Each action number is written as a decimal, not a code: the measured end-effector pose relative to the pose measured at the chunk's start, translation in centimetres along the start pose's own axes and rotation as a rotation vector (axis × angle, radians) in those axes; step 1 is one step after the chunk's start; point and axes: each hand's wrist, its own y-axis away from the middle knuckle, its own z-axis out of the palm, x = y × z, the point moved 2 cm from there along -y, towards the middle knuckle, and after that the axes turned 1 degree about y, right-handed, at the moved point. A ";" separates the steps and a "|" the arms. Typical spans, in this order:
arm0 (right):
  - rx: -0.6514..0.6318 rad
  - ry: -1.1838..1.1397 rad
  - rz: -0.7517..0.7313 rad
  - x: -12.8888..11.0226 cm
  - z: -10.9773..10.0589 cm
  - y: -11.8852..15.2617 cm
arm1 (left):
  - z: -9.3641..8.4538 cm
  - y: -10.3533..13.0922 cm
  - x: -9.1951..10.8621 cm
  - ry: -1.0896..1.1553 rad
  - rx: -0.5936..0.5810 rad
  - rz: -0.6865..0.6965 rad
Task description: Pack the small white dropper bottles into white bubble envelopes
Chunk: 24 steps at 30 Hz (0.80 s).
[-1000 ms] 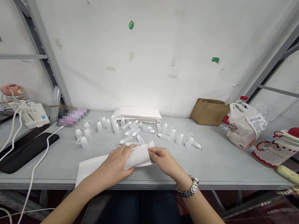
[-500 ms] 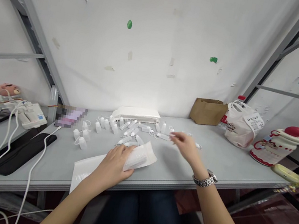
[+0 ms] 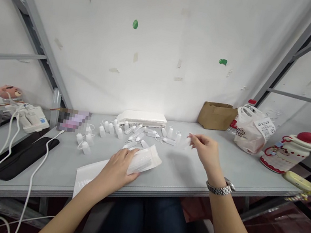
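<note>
My left hand (image 3: 120,166) is closed on a white bubble mailer (image 3: 148,159), whose open-looking end points right. Part of the mailer lies flat to the left, under my hand and forearm. My right hand (image 3: 205,149) is raised above the table, thumb and fingers pinched on a small translucent squeeze bottle (image 3: 187,143). Behind the mailer many similar white bottles are scattered, some upright such as the bottle (image 3: 102,131), others on their sides like the bottle (image 3: 168,141). Several have looped cap straps. My left fingers hide part of the mailer.
A stack of white mailers (image 3: 143,118) lies against the wall. To the right are a brown paper box (image 3: 215,117), a plastic bag (image 3: 249,131), a red-capped flask (image 3: 285,153) and a yellow case (image 3: 298,180). Cables (image 3: 11,147) and a black pad (image 3: 26,160) occupy the left.
My right hand has moved right and now shows a small bottle in its pinch. My left hand and the mailer have shifted only slightly left.
</note>
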 end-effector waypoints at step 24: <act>-0.774 -0.467 0.062 -3.5 6.4 4.7 | 1.1 -0.1 0.9 -0.024 0.045 0.094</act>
